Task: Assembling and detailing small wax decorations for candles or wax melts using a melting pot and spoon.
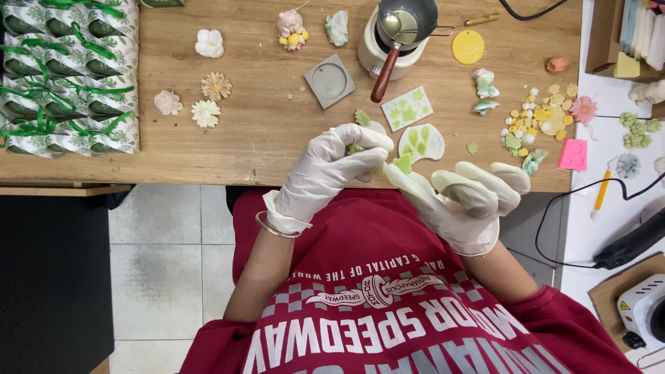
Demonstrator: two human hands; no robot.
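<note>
Two gloved hands meet over the near edge of the tabletop: the left hand is closed around a white mould, the right hand pinching a green leaf piece between them.

At the upper left of the frame I see rows of small wrapped packages on the worktop, white with a green leaf pattern, each tied with green ribbon. At the lower right sits a white device bearing a small yellow triangular warning label. At the upper right corner stands a brown cardboard box, open, holding pale flat pieces.
</note>
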